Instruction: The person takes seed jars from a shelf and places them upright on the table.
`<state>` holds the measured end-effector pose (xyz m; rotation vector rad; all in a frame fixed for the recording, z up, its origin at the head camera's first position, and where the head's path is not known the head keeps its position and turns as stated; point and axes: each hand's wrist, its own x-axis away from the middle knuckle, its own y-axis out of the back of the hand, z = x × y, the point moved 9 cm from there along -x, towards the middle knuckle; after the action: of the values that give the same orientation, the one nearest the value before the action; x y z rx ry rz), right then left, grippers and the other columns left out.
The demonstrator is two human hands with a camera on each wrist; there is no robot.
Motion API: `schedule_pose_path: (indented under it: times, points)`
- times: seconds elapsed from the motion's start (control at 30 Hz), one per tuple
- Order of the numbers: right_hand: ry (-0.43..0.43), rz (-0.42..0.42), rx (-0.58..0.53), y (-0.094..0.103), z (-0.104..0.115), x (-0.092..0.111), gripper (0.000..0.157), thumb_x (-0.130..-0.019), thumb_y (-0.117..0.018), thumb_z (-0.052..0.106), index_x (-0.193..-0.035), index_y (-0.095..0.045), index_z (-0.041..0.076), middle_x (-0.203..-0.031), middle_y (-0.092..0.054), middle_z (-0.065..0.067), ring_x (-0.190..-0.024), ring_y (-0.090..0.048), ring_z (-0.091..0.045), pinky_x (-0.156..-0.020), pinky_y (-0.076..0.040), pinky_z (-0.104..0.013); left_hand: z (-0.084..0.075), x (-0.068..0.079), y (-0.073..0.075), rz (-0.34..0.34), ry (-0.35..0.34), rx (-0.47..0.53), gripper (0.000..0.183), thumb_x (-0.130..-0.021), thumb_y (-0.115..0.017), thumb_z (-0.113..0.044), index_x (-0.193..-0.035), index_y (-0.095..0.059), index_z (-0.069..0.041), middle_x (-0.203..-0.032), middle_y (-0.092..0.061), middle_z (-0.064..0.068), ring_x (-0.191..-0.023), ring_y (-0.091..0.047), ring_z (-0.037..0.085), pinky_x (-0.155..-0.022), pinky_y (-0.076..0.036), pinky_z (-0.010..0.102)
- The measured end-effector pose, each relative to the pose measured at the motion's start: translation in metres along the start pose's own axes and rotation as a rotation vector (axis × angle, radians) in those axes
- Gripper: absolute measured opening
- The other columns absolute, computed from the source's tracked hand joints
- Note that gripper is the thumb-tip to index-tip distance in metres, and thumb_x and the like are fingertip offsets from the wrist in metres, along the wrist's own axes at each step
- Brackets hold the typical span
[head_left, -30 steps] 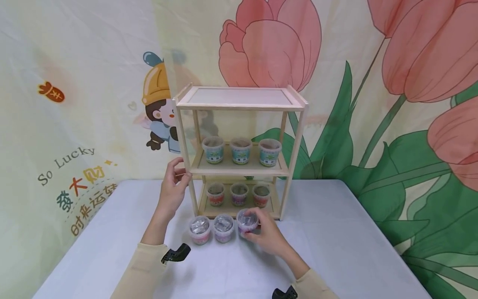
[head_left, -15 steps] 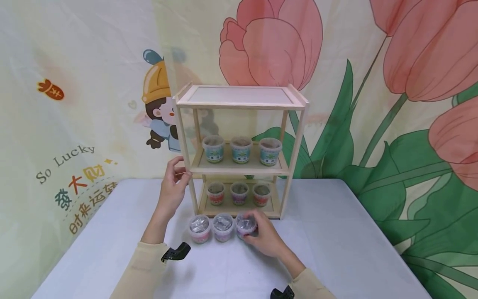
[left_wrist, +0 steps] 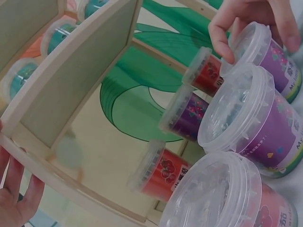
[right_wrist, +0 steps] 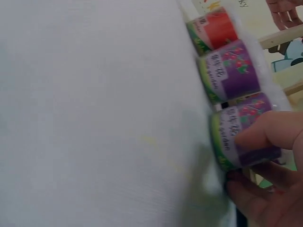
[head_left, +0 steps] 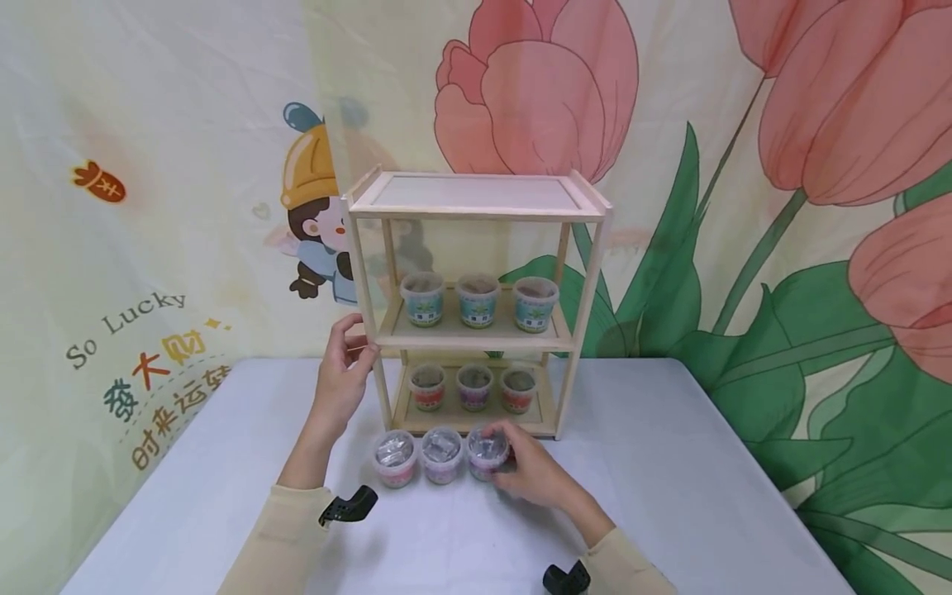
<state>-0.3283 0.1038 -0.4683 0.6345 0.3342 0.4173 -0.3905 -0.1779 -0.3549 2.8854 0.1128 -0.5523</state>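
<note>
My right hand (head_left: 534, 468) grips a lidded plastic tub (head_left: 483, 459) at the right end of a front row. In the right wrist view, its purple label (right_wrist: 229, 130) faces out, with the thumb across it and fingers at its far side. Left of it stand a second purple tub (head_left: 442, 456) and a red-labelled tub (head_left: 394, 459). All have clear lids with silvery wrapping under them. My left hand (head_left: 344, 368) holds the left side of a pale wooden rack (head_left: 476, 341), fingertips at the middle shelf's edge in the left wrist view.
Three blue-labelled tubs (head_left: 478, 302) stand on the rack's middle shelf. On its bottom shelf are two red tubs (head_left: 428, 388) with a purple tub (head_left: 474, 388) between them. A white-covered table (head_left: 654, 479) carries everything, and a printed curtain (head_left: 669, 83) hangs behind.
The right hand has shifted the purple tub slightly left, into line beside the other two front tubs. My left hand has stayed at the rack.
</note>
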Motion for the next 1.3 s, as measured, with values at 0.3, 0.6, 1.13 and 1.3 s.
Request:
schedule_pose_path:
  times: [0.3,0.6,1.13,1.3]
  points:
    - [0.066,0.156,0.135,0.020,0.025,0.000,0.064,-0.086,-0.060,-0.016,-0.146,-0.053,0.005,-0.147,-0.059,-0.015,-0.134,-0.057,-0.037,-0.107,-0.050,-0.056,0.002,0.000,0.000,0.004,-0.008,-0.014,0.050,-0.111,-0.054,-0.019,-0.158,-0.038,-0.024,-0.131,-0.056,0.016,-0.112,-0.058,0.020,-0.091,-0.051,0.024]
    - [0.154,0.077,0.109,0.053,0.082,-0.017,0.052,-0.098,-0.067,-0.004,-0.148,-0.055,0.004,-0.145,-0.059,-0.014,-0.131,-0.059,-0.032,-0.108,-0.052,-0.052,-0.001,0.001,0.001,0.001,-0.017,-0.015,0.050,-0.111,-0.054,-0.019,-0.158,-0.038,-0.023,-0.132,-0.056,0.018,-0.112,-0.058,0.019,-0.092,-0.051,0.027]
    - [0.244,-0.196,-0.022,0.095,0.166,-0.074,0.053,-0.100,-0.066,0.000,-0.151,-0.051,0.002,-0.154,-0.053,-0.018,-0.140,-0.054,-0.038,-0.116,-0.046,-0.044,-0.002,0.001,0.002,-0.002,-0.017,-0.011,0.050,-0.110,-0.054,-0.017,-0.157,-0.039,-0.024,-0.131,-0.057,0.016,-0.112,-0.059,0.020,-0.091,-0.051,0.023]
    - [0.184,-0.206,-0.043,0.090,0.167,-0.093,0.061,-0.101,-0.068,0.007,-0.157,-0.045,0.007,-0.162,-0.046,-0.014,-0.149,-0.046,-0.035,-0.121,-0.041,-0.043,-0.002,0.001,0.001,0.004,-0.010,-0.005,0.050,-0.110,-0.054,-0.017,-0.157,-0.039,-0.025,-0.132,-0.057,0.016,-0.113,-0.059,0.023,-0.096,-0.052,0.034]
